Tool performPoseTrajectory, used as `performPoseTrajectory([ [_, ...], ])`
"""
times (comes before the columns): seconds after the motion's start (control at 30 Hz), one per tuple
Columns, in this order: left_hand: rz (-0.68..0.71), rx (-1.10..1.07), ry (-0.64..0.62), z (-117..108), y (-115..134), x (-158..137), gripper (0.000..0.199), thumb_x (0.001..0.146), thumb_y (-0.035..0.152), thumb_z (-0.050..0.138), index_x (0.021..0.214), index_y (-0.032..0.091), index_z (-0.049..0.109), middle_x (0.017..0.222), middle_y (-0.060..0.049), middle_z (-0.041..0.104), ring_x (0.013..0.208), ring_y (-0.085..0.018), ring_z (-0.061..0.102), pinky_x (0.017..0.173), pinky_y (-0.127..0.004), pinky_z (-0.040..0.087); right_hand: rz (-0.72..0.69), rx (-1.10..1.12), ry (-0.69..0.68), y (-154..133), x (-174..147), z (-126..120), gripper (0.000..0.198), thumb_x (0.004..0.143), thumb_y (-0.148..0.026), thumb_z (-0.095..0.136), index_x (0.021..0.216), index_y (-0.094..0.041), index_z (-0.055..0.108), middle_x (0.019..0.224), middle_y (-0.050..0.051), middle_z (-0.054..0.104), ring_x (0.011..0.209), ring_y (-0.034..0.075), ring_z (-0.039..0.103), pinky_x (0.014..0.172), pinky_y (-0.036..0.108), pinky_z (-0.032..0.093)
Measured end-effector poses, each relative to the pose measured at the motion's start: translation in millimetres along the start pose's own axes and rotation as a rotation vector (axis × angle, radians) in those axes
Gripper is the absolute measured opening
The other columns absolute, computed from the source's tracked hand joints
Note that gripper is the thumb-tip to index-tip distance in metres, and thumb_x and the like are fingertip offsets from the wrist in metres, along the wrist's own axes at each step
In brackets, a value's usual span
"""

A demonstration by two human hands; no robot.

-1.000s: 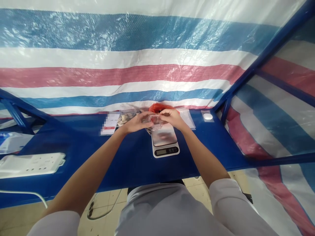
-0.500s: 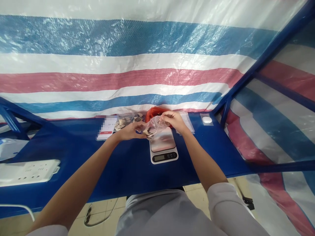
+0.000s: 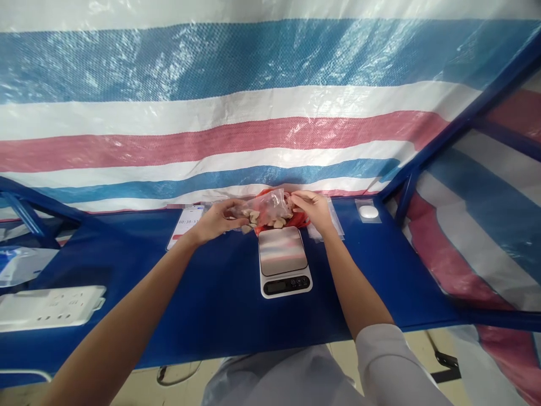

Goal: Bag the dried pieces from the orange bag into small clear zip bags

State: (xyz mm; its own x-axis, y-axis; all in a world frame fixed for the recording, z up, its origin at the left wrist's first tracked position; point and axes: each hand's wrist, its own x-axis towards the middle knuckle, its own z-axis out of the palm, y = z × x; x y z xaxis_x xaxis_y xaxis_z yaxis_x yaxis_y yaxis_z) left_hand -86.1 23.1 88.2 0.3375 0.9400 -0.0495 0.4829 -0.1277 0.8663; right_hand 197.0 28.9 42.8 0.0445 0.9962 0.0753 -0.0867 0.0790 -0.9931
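Note:
My left hand [image 3: 220,221] is closed on a clear plastic bag [image 3: 266,204] with beige, dried-looking pieces in its lower left part. The bag lies slanted in front of a red plastic bag [image 3: 301,220]. Beige chunks [image 3: 278,222] show at the red bag's front. Beside the clear bag's right end, my right hand [image 3: 311,207] has its fingers pinched together at the red bag's rim; what they grip is hard to make out. Just below both hands sits a white kitchen scale [image 3: 282,259], its metal plate bare and its display dark.
On the blue table [image 3: 203,304], a phone [image 3: 186,225] showing a timer lies left of my left hand. Flat clear bags [image 3: 336,223] lie right of the red bag, and a white round object [image 3: 368,212] on clear plastic farther right. A power strip [image 3: 54,307] is at the left.
The clear bag has moved from above the scale's plate back toward the red bag. My right hand has shifted from the bag's mouth to the red bag's rim. The view has tilted slightly.

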Motion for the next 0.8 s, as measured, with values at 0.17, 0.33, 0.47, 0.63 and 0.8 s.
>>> performPoseTrajectory([
  [0.17, 0.023, 0.159, 0.003, -6, 17, 16, 0.056, 0.067, 0.053, 0.079, 0.112, 0.021, 0.068, 0.093, -0.006, 0.071, 0.073, -0.018, 0.065, 0.065, -0.029, 0.053, -0.060, 0.003, 0.011, -5, 3, 4, 0.040, 0.071, -0.053, 0.077, 0.091, -0.018, 0.076, 0.088, 0.006, 0.076, 0.084, 0.021, 0.071, 0.082, 0.036, 0.060],
  [0.33, 0.046, 0.242, -0.069, -2, 37, 29, 0.053, 0.070, 0.055, 0.074, 0.109, 0.020, 0.067, 0.085, -0.005, 0.070, 0.066, -0.018, 0.062, 0.058, -0.028, 0.049, 0.000, 0.017, 0.011, -1, 13, 12, 0.041, 0.068, -0.049, 0.080, 0.094, -0.018, 0.073, 0.091, 0.006, 0.076, 0.089, 0.022, 0.071, 0.082, 0.034, 0.060],
  [0.47, 0.007, 0.312, -0.117, -3, 48, 35, 0.054, 0.071, 0.053, 0.071, 0.114, 0.020, 0.067, 0.086, -0.006, 0.070, 0.070, -0.020, 0.064, 0.058, -0.029, 0.049, 0.001, 0.078, 0.001, 3, 18, 10, 0.041, 0.068, -0.048, 0.080, 0.096, -0.020, 0.071, 0.100, 0.006, 0.076, 0.093, 0.023, 0.072, 0.074, 0.033, 0.062],
  [0.63, -0.001, 0.477, -0.147, -9, 57, 42, 0.048, 0.077, 0.050, 0.068, 0.118, 0.023, 0.067, 0.092, -0.006, 0.072, 0.077, -0.021, 0.066, 0.061, -0.029, 0.049, 0.034, 0.149, -0.007, 7, 22, 6, 0.043, 0.069, -0.047, 0.081, 0.103, -0.023, 0.070, 0.101, 0.004, 0.077, 0.095, 0.023, 0.072, 0.069, 0.031, 0.062],
  [0.8, -0.015, 0.523, -0.124, -14, 66, 52, 0.047, 0.076, 0.045, 0.067, 0.118, 0.024, 0.066, 0.091, -0.005, 0.073, 0.078, -0.022, 0.068, 0.066, -0.030, 0.051, 0.043, 0.166, -0.063, 13, 27, 5, 0.036, 0.072, -0.045, 0.080, 0.100, -0.023, 0.074, 0.106, 0.005, 0.077, 0.093, 0.021, 0.072, 0.069, 0.028, 0.061],
])
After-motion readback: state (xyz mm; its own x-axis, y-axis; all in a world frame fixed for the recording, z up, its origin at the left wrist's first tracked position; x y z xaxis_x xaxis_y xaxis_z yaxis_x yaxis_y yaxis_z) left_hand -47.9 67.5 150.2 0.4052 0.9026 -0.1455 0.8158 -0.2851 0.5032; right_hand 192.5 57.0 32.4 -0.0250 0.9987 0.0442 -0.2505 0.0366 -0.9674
